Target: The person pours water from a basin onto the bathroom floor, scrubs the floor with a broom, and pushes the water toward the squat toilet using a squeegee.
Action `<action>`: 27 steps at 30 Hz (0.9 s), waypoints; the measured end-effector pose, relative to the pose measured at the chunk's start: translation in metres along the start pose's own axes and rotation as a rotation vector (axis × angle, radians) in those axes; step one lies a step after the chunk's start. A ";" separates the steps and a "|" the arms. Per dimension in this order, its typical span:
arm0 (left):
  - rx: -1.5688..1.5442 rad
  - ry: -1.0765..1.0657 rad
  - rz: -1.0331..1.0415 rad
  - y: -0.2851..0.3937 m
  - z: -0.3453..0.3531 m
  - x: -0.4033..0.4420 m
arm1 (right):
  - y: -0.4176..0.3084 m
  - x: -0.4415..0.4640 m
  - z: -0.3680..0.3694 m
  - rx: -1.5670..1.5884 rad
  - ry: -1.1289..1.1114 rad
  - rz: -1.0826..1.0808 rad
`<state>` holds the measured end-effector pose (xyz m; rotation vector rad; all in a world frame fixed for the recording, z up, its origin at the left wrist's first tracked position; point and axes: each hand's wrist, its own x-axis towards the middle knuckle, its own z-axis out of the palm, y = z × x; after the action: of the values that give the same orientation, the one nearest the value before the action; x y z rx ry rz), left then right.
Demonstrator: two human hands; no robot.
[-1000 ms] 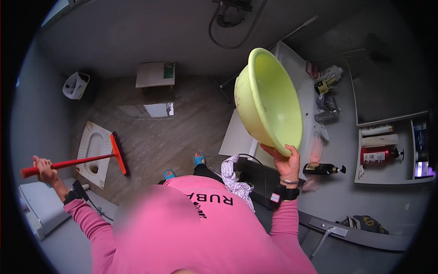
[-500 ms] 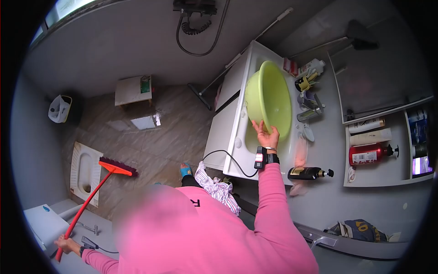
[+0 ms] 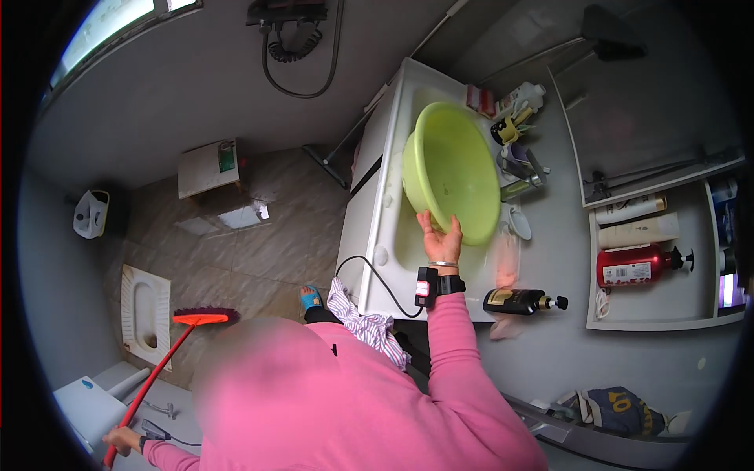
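Left hand (image 3: pixel 122 442) gripping the red broom (image 3: pixel 161 369) — right hand (image 3: pixel 441 242) holding the green basin (image 3: pixel 459 177) over the white sink (image 3: pixel 393 272).

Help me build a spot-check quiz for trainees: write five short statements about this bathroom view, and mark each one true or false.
1. The left hand grips the handle of the broom. True.
2. The right hand holds the black pump bottle. False: it is at the rim of the green washbasin.
3. The striped cloth lies inside the green washbasin. False: it is outside, next to the pink top in this view.
4. The red pump bottle is in the open wall shelf. True.
5. The broom's head is blue. False: it is orange-red, with dark purple bristles.
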<state>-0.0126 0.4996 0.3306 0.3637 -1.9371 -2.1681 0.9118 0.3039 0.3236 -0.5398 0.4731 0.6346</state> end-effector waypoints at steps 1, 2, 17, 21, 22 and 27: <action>0.015 -0.010 0.043 0.004 0.002 -0.008 | -0.001 -0.004 0.002 0.004 0.001 -0.001; 0.029 -0.018 0.085 0.007 0.003 -0.018 | -0.002 -0.008 0.003 -0.048 -0.028 -0.015; -0.033 -0.443 0.080 -0.034 0.028 0.014 | -0.046 -0.094 0.100 -1.115 -0.451 -0.554; 0.088 -0.376 0.057 -0.001 0.004 -0.022 | -0.160 0.047 0.112 -2.062 0.051 -1.545; 0.197 -0.413 0.099 0.005 -0.003 -0.028 | -0.184 0.084 0.105 -2.117 0.019 -1.872; 0.200 -0.277 0.127 0.021 -0.023 -0.043 | -0.207 0.099 0.127 -2.455 0.293 -1.408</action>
<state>0.0352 0.4890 0.3507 -0.0342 -2.2630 -2.0393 1.1494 0.2813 0.4312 -2.8819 -0.8096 -0.6801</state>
